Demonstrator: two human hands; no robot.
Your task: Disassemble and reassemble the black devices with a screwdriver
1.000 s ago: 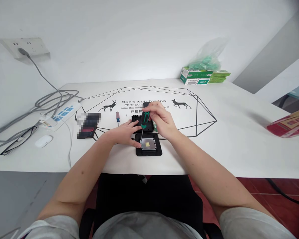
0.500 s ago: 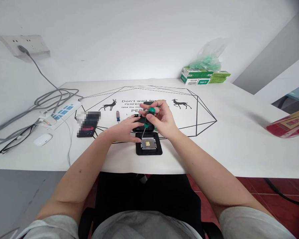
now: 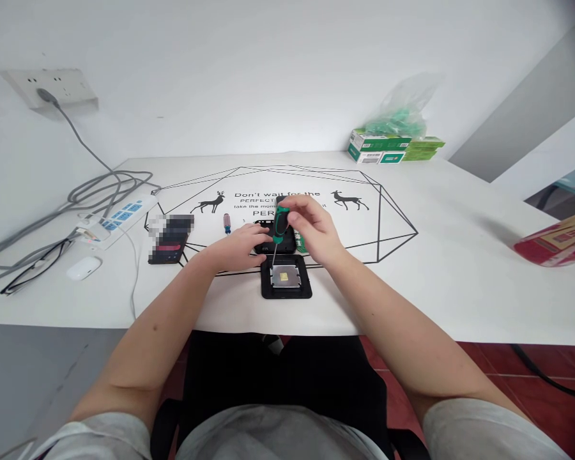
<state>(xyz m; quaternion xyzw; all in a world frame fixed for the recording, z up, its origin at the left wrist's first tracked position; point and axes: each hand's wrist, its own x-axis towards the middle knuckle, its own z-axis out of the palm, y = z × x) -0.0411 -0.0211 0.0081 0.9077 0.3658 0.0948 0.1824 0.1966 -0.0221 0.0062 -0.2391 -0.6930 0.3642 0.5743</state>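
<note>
My right hand [image 3: 314, 229] grips the green-and-black handle of a screwdriver [image 3: 282, 222]. The screwdriver stands nearly upright, its thin tip at the upper left corner of a silver metal plate [image 3: 293, 276]. That plate, with a small yellowish square on it, lies in a black square housing [image 3: 287, 294] near the table's front. My left hand [image 3: 239, 248] rests beside the housing, fingers spread, thumb at its upper left edge. Just behind lies another black casing [image 3: 287, 245], partly covered by my left fingers. A green circuit board [image 3: 301, 244] shows partly beside it, below my right hand.
A second screwdriver [image 3: 227, 223] with a clear handle lies left of the casing. Further left are a phone [image 3: 170, 239], a white mouse [image 3: 83, 268], glasses [image 3: 33, 268] and a power strip [image 3: 124, 220] with coiled cable. Green boxes [image 3: 381, 144] stand at the back; a red package [image 3: 556, 237] is right.
My right fingers have closed in around the screwdriver handle, which has become more upright and shifted slightly left. My left thumb has moved up a little along the housing's edge.
</note>
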